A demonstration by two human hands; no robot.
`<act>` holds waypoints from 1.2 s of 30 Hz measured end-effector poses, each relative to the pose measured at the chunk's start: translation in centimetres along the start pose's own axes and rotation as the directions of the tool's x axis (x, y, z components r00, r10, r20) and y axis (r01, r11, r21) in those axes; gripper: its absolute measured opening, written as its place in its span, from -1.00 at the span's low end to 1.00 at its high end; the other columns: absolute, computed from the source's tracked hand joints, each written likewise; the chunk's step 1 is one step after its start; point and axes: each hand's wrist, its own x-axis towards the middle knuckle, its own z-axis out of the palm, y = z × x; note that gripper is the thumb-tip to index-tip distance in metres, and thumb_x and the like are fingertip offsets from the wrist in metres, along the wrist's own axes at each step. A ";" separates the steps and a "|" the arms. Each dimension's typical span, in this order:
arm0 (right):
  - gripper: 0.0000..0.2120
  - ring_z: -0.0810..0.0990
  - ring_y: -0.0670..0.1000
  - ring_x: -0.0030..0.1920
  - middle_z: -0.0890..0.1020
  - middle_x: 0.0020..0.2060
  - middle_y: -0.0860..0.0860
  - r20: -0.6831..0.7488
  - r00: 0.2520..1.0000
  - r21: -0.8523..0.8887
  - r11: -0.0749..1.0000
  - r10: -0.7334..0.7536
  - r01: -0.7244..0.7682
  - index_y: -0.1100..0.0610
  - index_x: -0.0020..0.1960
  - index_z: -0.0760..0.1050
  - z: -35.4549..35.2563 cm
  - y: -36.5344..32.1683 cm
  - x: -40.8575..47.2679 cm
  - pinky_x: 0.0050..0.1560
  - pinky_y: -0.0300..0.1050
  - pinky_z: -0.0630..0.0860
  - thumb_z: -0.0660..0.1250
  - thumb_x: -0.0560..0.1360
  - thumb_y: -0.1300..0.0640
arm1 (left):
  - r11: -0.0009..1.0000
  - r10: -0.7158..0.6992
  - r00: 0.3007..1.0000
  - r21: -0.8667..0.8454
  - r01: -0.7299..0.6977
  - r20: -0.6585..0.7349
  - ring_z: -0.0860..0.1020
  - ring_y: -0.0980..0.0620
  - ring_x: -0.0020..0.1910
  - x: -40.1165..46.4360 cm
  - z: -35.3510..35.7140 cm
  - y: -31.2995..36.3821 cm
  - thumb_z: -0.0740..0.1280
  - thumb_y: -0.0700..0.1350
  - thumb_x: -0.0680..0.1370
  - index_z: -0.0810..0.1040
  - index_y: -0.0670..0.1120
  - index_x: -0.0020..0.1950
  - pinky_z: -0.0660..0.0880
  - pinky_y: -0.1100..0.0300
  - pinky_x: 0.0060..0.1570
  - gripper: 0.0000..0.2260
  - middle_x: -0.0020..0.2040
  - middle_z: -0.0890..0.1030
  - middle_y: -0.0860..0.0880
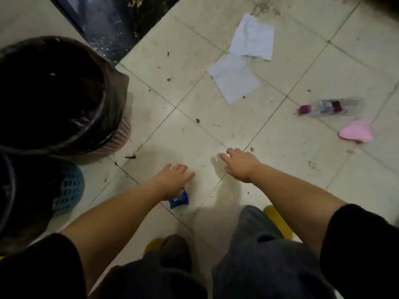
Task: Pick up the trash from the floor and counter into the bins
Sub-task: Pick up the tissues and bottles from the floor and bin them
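1. A person looks down at a pale tiled floor [216, 130] with bits of dirt on it.
2. The left hand [172, 180] reaches down low over the floor. Its fingers [183, 169] are spread out and point away from the person.
3. A small blue wrapper [179, 200] sits right under the left hand, by the wrist. The hand hides its top part. I cannot tell if the thumb is holding it or if it just lies on the floor.
4. The right hand [239, 164] also reaches down over the floor. Its fingers [224, 157] are spread wide and loose. It holds nothing.
5. The two hands are near each other, with a bare bit of floor between them.
6. Two white sheets of paper [244, 59] lie flat on the floor, far ahead of the hands. One partly covers the other.
7. A clear plastic bottle [330, 106] with a purple cap lies on its side at the right, well apart from the hands.
8. A pink thing [356, 131] lies just beside the bottle, a bit nearer to the person. It is too blurry to say what it is.
9. Two bins stand at the left. The far one is a pink mesh bin [121, 134] with a black bag in it. The near one is a blue mesh bin [69, 188], also with a dark bag.
10. The blue bin is close to the left arm.
11. At the bottom are dark sleeves [356, 244], dark trousers [265, 262] and yellow shoes [278, 221].
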 end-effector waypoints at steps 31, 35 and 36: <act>-0.64 0.38 0.20 0.26 0.36 0.30 0.18 -0.171 0.984 0.156 0.984 -0.056 0.083 0.18 0.35 0.33 -0.9 11.9 7.8 0.11 0.11 0.46 0.12 0.58 0.12 | 0.798 -0.521 0.793 -0.509 0.322 -0.315 0.44 -0.14 -0.26 16.3 -16.3 -3.5 0.14 -0.17 0.55 0.29 -0.16 0.22 0.28 0.14 -0.36 -0.75 -0.24 0.48 -0.09; -0.65 0.36 0.21 0.28 0.33 0.34 0.19 -0.208 0.976 0.174 0.984 0.067 -0.031 0.18 0.35 0.31 -1.5 18.8 6.5 0.14 0.09 0.44 0.09 0.59 0.16 | 0.767 -0.533 0.789 -0.569 0.298 -0.305 0.48 -0.12 -0.27 21.9 -20.7 -0.4 0.19 0.01 0.54 0.23 -0.14 0.36 0.37 0.13 -0.33 -0.56 -0.28 0.48 -0.05; -0.64 0.34 0.21 0.31 0.31 0.37 0.19 -0.207 0.973 0.179 0.982 0.100 -0.063 0.17 0.37 0.29 -1.6 20.5 5.9 0.16 0.10 0.44 0.09 0.59 0.16 | 0.761 -0.532 0.796 -0.575 0.301 -0.288 0.49 -0.10 -0.30 22.8 -21.4 0.1 0.22 0.03 0.53 0.22 -0.13 0.37 0.39 0.12 -0.34 -0.52 -0.23 0.50 -0.06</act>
